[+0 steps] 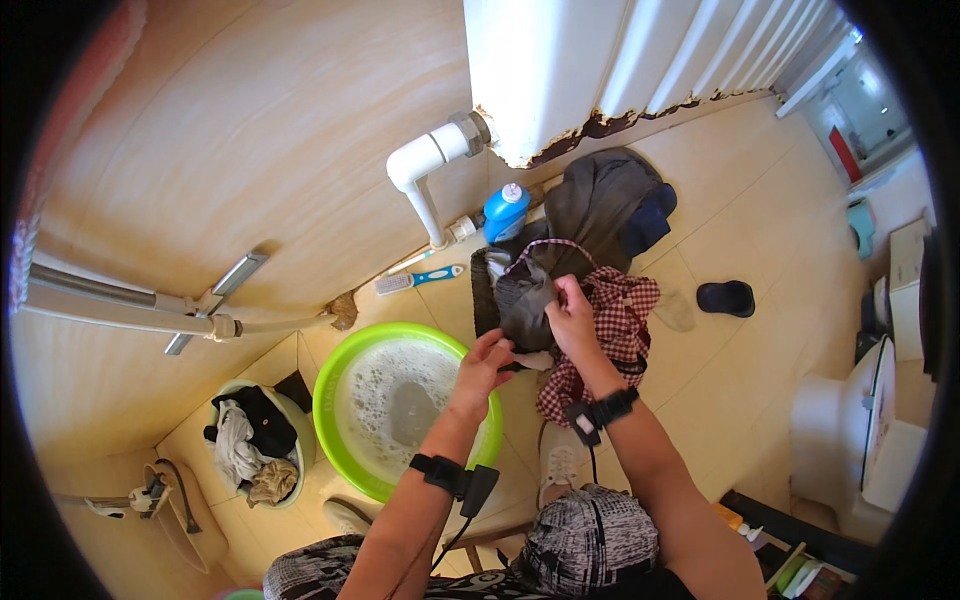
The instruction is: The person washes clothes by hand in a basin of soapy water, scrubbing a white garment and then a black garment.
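Observation:
A dark grey garment (526, 305) is bunched up on the tiled floor in front of me, at the near end of a clothes heap. My right hand (573, 318) is closed on its right side, fingers pinching the cloth. Beside its near left edge, my left hand (484, 366) has bent fingers held apart; whether they touch the cloth is hard to tell. A red-and-white checked garment (618, 318) lies under and right of my right hand. Just left of my left hand stands a lime-green basin (336, 440) of sudsy water.
Beyond the basin lie a blue-handled scrub brush (420, 279) and a blue bottle (506, 212). More dark clothes (600, 205) sit farther back. At left is a bucket of laundry (305, 440). A black slipper (726, 298) lies right; a white pipe (425, 170) runs down the wall.

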`<act>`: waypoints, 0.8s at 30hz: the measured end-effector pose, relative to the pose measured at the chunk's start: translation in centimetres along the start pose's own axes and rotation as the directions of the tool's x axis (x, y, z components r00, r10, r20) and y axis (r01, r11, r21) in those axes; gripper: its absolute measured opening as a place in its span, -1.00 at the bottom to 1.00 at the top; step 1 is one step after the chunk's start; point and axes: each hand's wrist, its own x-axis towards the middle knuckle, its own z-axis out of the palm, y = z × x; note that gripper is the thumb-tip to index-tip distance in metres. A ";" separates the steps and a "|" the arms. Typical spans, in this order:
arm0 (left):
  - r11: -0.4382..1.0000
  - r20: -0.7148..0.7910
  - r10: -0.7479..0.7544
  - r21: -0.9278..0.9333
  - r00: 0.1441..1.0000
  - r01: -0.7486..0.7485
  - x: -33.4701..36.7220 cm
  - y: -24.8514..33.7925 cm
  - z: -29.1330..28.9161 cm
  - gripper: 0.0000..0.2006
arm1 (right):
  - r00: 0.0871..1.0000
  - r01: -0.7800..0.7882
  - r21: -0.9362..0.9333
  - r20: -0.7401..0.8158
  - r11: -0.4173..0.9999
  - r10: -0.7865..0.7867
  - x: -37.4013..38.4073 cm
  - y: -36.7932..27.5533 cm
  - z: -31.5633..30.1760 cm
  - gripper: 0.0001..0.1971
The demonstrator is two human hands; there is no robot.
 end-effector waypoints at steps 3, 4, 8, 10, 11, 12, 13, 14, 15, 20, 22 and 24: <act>0.964 -0.121 -0.060 -0.266 0.991 0.026 -1.4 1.6 1.3 -0.50 | 0.963 0.100 0.167 0.233 0.981 -0.138 -3.1 -7.1 -1.6 -0.83; 0.900 -0.002 -0.029 -0.435 1.000 0.026 -1.9 2.0 0.6 -0.53 | 0.894 0.086 0.224 0.412 0.971 -0.174 -4.3 -9.3 -1.7 -0.81; 0.858 -0.076 0.188 -0.471 0.979 -0.202 -4.6 3.7 -1.6 -0.70 | 0.800 0.045 0.291 0.562 0.956 -0.209 -5.2 -12.0 -4.0 -0.63; 0.871 -0.071 0.236 -0.427 0.969 -0.244 -7.7 5.3 -2.4 -0.70 | 0.873 0.294 0.101 0.376 0.950 -0.310 -4.7 -12.0 -4.4 -0.42; 0.881 -0.050 0.238 -0.409 0.970 -0.237 -9.5 6.5 -2.1 -0.70 | 0.851 0.453 -0.132 0.360 0.882 -0.383 -4.5 -12.3 -4.5 -0.34; 0.840 -0.054 0.208 -0.502 0.977 -0.206 -11.2 7.3 -1.8 -0.72 | 0.825 0.530 -0.239 0.368 0.814 -0.429 -4.2 -12.2 -4.3 -0.29; 0.844 -0.064 0.468 -0.262 0.882 -0.467 -13.2 7.3 -2.2 -0.75 | 0.793 0.598 -0.341 0.381 0.725 -0.475 -3.8 -11.8 -4.1 -0.24; 0.720 -0.073 0.692 -0.012 0.718 -0.694 -15.3 7.4 -2.7 -0.77 | 0.783 0.610 -0.327 0.385 0.722 -0.488 -3.3 -11.1 -3.4 -0.24; 0.557 -0.021 0.825 0.202 0.565 -0.806 -16.1 6.7 -4.5 -0.78 | 0.819 0.574 -0.463 0.348 0.676 -0.456 -2.5 -10.1 -3.0 -0.29; 0.533 -0.301 0.844 0.388 0.444 -0.752 -22.0 8.6 -6.7 -0.69 | 0.868 -0.063 0.096 0.496 0.993 0.007 1.3 -10.0 -0.8 -0.56; 0.728 -0.374 0.614 -0.074 0.696 -0.682 -21.2 10.4 -7.8 -0.82 | 0.721 -0.494 0.487 0.693 0.720 0.026 -0.2 -14.7 1.3 -0.56; 0.604 -0.426 0.480 -0.473 0.767 -0.641 -20.2 9.9 -10.6 -0.77 | 0.612 -0.597 0.570 0.779 0.565 -0.139 -1.6 -20.5 2.9 -0.60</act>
